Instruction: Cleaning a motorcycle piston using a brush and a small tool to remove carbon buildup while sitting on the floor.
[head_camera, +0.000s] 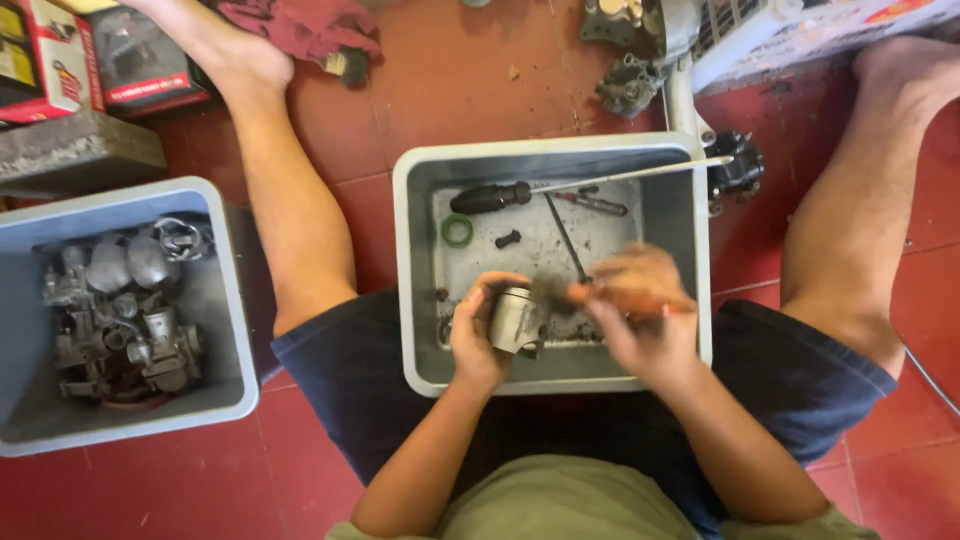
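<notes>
Head view. The left hand (478, 335) is clamped around a short grey metal cylinder (517, 320), held over the near edge of the grey plastic tub (420, 290) between the knees. The right hand (640, 310), closed on an orange-handled brush (625, 300), lies just right of the cylinder; the handle's long axis runs left-right, its blurred bristles touching the part. Red-and-black cartons (60, 55) lie far left.

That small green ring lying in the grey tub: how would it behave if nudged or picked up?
The small green ring lies flat on the floor of the grey plastic tub, so a nudge would probably slide it, not roll it. It looks thin, likely light. The grimy floor suggests it may be slippery.
</notes>
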